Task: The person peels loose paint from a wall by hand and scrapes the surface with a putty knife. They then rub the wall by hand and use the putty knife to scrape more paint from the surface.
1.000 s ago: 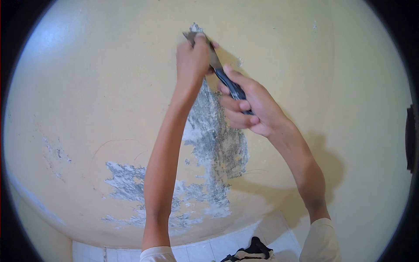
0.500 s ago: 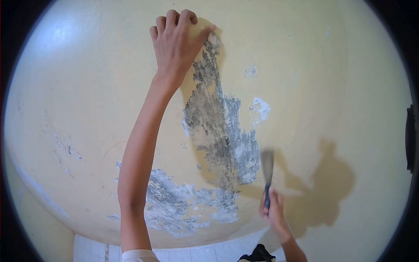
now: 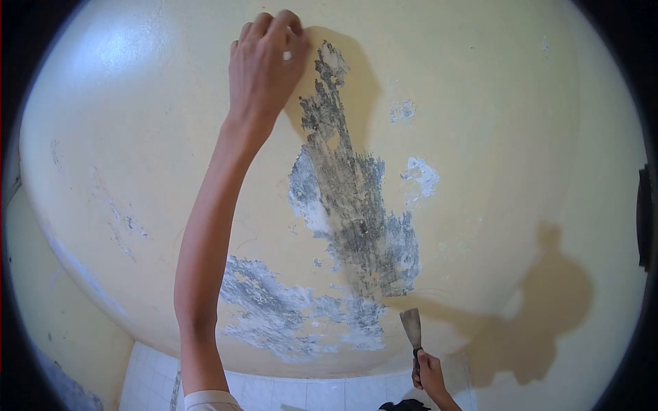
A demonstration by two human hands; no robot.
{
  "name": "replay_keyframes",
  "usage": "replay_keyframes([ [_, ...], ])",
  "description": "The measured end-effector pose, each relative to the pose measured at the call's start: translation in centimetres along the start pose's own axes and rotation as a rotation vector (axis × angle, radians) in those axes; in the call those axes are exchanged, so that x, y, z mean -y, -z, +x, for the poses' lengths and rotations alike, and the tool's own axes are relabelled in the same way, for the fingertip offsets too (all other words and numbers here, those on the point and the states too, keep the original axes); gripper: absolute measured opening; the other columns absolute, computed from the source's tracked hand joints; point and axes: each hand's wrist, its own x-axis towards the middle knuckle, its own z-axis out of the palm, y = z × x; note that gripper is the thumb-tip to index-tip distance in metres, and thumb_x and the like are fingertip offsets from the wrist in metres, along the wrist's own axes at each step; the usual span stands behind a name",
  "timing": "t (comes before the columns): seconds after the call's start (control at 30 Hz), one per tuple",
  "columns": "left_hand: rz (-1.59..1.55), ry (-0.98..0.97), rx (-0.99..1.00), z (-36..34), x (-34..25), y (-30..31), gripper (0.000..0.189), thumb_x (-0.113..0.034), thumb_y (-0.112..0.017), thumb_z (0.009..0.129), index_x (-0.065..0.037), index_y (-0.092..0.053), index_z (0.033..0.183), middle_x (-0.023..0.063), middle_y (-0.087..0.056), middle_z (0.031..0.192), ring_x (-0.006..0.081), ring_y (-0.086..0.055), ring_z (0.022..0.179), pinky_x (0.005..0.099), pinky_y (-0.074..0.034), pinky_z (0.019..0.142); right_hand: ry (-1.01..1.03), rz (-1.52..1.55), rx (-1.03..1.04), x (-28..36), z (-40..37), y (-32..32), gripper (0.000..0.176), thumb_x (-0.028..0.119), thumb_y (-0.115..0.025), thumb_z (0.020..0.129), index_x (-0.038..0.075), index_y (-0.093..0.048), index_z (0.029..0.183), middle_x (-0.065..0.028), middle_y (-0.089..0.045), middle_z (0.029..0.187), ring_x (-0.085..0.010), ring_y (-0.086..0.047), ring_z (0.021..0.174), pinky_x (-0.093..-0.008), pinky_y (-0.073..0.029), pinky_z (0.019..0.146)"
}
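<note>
My left hand (image 3: pixel 264 65) is raised near the top of the peeling patch (image 3: pixel 353 192), its fingers curled in towards the thumb. A small white fleck (image 3: pixel 287 56) shows by the thumb and forefinger; whether they grip it I cannot make out. Lower right, my right hand (image 3: pixel 430 373) is wrapped around the dark handle of a putty knife (image 3: pixel 411 327). Its flat metal blade points up, just below the patch's lower right end. Grey, streaky plaster is exposed where the cream paint (image 3: pixel 480 151) is gone.
Smaller chipped spots (image 3: pixel 420 178) lie right of the main patch, and scuffs (image 3: pixel 127 222) mark the wall's left. White tiles (image 3: pixel 257 392) run along the bottom. My shadow (image 3: pixel 548 308) falls on the right. A dark object (image 3: pixel 643 219) stands at the right edge.
My left hand has shifted slightly left, away from the patch's top edge. My right hand has lowered the putty knife. More pale surface shows at the patch's left side, where the arm's shadow lay.
</note>
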Motion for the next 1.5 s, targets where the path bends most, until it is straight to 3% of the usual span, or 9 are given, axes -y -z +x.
replay_keyframes([
  [0.13,-0.214,0.157,-0.002,-0.5,-1.0,1.3,0.014,-0.018,-0.068,0.091,-0.01,-0.067,0.101,0.0027,-0.064,0.094,0.0185,-0.06,0.094,0.0359,-0.052,0.077,0.043,-0.005,0.072,2.6,1.5,1.1,0.046,0.043,-0.043,0.103,0.007,-0.046,0.076,0.0006,-0.04,0.051,-0.0073,-0.039,0.037,-0.0248,-0.029,0.031],
  [0.2,0.112,-0.128,-0.035,-1.7,-1.4,1.0,0.018,-0.018,-0.069,0.09,-0.013,-0.069,0.107,0.0033,-0.065,0.102,0.0186,-0.06,0.098,0.0351,-0.052,0.081,0.037,-0.014,0.073,3.2,1.5,1.8,0.045,0.043,-0.045,0.103,0.007,-0.046,0.077,0.0012,-0.041,0.051,-0.0068,-0.039,0.037,-0.0246,-0.029,0.031],
  [0.27,0.134,-0.101,0.018,-2.3,-1.8,0.6,0.026,-0.017,-0.069,0.089,-0.017,-0.069,0.115,0.0036,-0.065,0.11,0.0196,-0.061,0.1,0.0347,-0.052,0.084,0.013,-0.031,0.083,3.0,1.7,3.0,0.045,0.043,-0.046,0.103,0.007,-0.047,0.077,0.0013,-0.041,0.051,-0.0069,-0.04,0.037,-0.0246,-0.029,0.031],
  [0.37,0.217,-0.318,0.029,-3.8,-2.4,-0.3,0.041,-0.021,-0.069,0.088,-0.023,-0.064,0.129,0.0055,-0.059,0.128,0.0241,-0.056,0.113,0.0386,-0.045,0.095,-0.031,-0.046,0.102,3.0,1.9,4.7,0.044,0.043,-0.046,0.102,0.006,-0.048,0.078,0.0012,-0.043,0.05,-0.0071,-0.041,0.037,-0.0246,-0.029,0.032],
  [0.6,0.426,0.0,-0.04,-3.9,-2.8,1.2,0.031,-0.019,-0.06,0.096,-0.019,-0.066,0.127,0.0039,-0.056,0.133,0.0242,-0.048,0.123,0.043,-0.038,0.103,-0.006,-0.22,0.133,4.5,3.7,8.9,0.041,0.04,-0.047,0.103,0.006,-0.05,0.079,0.0008,-0.045,0.05,-0.0075,-0.042,0.037,-0.0251,-0.033,0.035],
  [0.77,0.147,0.008,-0.019,-1.4,-4.3,0.6,0.013,-0.019,-0.069,0.09,-0.009,-0.072,0.098,0.003,-0.07,0.097,0.0183,-0.065,0.092,0.033,-0.051,0.084,0.008,-0.194,0.171,5.1,5.5,10.6,0.043,0.04,-0.044,0.104,0.006,-0.047,0.078,0.0006,-0.041,0.047,-0.0074,-0.036,0.032,-0.0248,-0.028,0.029],
  [1.2,0.419,0.025,0.243,1.2,-7.0,2.2,0.013,-0.018,-0.066,0.092,-0.006,-0.07,0.095,0.0016,-0.072,0.094,0.021,-0.07,0.082,0.0323,-0.057,0.073,-0.088,-0.156,0.215,3.2,4.2,10.6,0.042,0.041,-0.047,0.102,0.005,-0.05,0.081,-0.0005,-0.045,0.051,-0.0084,-0.042,0.036,-0.0253,-0.031,0.033],
  [1.4,0.614,-0.16,0.269,2.0,-6.6,1.5,0.014,-0.019,-0.067,0.091,-0.006,-0.07,0.092,0.0044,-0.071,0.089,0.0193,-0.068,0.072,0.0309,-0.055,0.069,-0.007,-0.24,0.256,3.5,5.4,10.5,0.043,0.04,-0.044,0.104,0.004,-0.048,0.08,-0.0007,-0.043,0.049,-0.008,-0.041,0.034,-0.0244,-0.03,0.029],
  [1.5,0.412,0.008,0.429,4.2,-7.4,2.1,0.012,-0.004,-0.065,0.086,0.003,-0.057,0.081,0.0126,-0.059,0.078,0.025,-0.06,0.068,0.0386,-0.051,0.062,0.021,-0.248,0.259,4.2,6.0,10.3,0.042,0.039,-0.044,0.104,0.004,-0.048,0.08,0.0001,-0.042,0.05,-0.0075,-0.041,0.034,-0.024,-0.03,0.029],
])
